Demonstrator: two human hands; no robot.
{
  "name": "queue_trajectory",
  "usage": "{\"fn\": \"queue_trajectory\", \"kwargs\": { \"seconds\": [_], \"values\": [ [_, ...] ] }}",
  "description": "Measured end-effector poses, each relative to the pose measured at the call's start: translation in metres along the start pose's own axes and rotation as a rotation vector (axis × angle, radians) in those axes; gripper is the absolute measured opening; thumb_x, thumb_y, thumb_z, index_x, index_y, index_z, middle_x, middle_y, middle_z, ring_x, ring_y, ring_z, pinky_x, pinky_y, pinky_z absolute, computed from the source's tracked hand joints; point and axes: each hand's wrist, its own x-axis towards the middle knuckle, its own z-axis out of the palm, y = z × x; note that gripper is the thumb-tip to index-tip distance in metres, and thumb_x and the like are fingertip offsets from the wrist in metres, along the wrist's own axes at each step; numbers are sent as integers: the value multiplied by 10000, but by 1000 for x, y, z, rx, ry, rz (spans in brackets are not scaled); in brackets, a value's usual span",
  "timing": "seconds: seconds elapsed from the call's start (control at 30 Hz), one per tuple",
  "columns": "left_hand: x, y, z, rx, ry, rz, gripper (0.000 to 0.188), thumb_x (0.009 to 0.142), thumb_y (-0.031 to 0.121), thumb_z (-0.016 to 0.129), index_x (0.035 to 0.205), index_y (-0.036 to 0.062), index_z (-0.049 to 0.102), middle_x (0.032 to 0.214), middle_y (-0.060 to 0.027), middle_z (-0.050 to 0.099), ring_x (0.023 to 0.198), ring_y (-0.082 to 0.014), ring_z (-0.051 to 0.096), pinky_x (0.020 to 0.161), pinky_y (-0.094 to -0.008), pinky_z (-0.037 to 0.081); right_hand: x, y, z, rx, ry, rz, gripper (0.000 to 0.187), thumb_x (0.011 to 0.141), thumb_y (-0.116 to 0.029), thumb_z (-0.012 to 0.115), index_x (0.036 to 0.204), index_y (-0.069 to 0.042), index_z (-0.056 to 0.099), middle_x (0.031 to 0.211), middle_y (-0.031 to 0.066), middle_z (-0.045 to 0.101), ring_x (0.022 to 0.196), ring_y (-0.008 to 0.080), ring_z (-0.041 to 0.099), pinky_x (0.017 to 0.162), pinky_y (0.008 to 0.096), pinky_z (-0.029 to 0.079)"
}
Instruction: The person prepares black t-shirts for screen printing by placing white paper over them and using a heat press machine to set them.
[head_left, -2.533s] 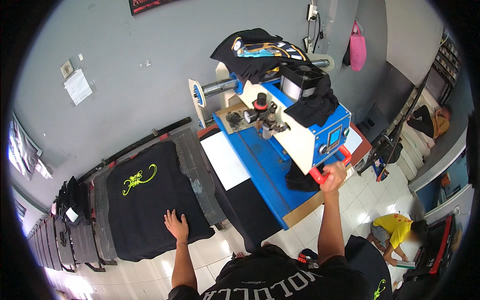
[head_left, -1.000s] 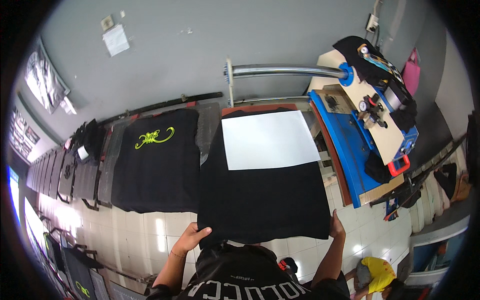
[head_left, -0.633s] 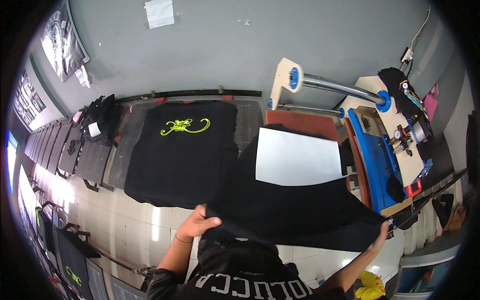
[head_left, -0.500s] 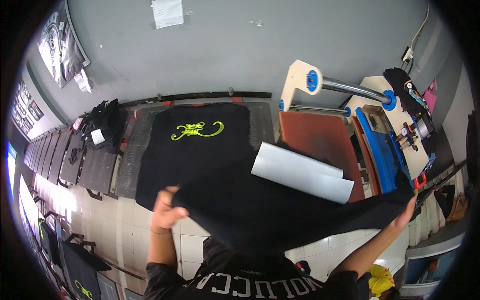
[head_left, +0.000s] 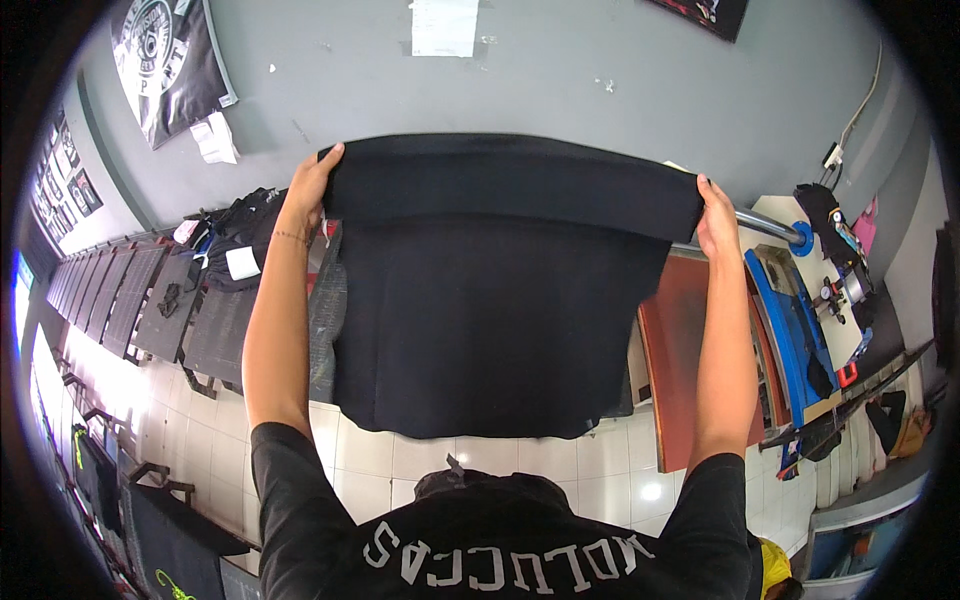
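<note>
A large piece of plain black fabric [head_left: 500, 310] is spread between my two hands, its far part folded over into a wide band. My left hand [head_left: 316, 188] grips the far left corner, the thumb pressed on the cloth. At the far right corner, my right hand [head_left: 716, 220] pinches the fold. Both arms reach forward. The fabric hides most of the dark flat board [head_left: 328, 345] behind it. No print shows on the side facing me.
To the right are a red-brown flat pad [head_left: 690, 350] and a heat press with a blue side [head_left: 785, 310] and metal roller [head_left: 770, 225]. Dark garments [head_left: 245, 235] lie on the boards at left. More racks with black pieces [head_left: 165, 515] stand at lower left.
Both hands have moved up and away from me, and the fabric is now held out wide with a folded far band. The neon-green print and the silvery-white sheet are out of sight.
</note>
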Motion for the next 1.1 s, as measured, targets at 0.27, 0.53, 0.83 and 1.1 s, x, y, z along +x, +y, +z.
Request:
{"fn": "queue_trajectory", "kwargs": {
  "seconds": [0.27,0.53,0.83,1.1],
  "values": [
    [-81,54,-29,-140,4,228,376,973,308,596,1157,-20,618,1072,-80,675,971,-157,626,876,-295,483,-91,-63,26,77,77,-209,306,988,-266,584,1161,-15,615,1172,83,628,1112,159,551,1011,321,391],
    [-229,-101,-81,83,10,-371,393,945,292,636,1096,-70,616,958,-102,688,823,-158,662,752,-295,543,-262,114,-32,-393,238,320,415,948,-343,626,1110,38,644,1101,101,653,1022,196,586,944,343,431],
    [-298,-304,-111,50,46,-710,374,947,227,648,1122,-103,639,1044,-134,701,915,-183,661,857,-294,512,-371,299,-73,-420,178,586,239,965,-209,603,834,-11,577,785,-10,523,763,99,470,703,267,395],
    [-326,-334,-116,-18,85,-700,367,945,222,651,1114,-104,642,1045,-126,701,950,-174,646,895,-295,489,-384,279,-64,-371,204,606,211,970,-174,589,821,-26,572,770,-28,534,737,80,474,667,252,384]
  ]
}}
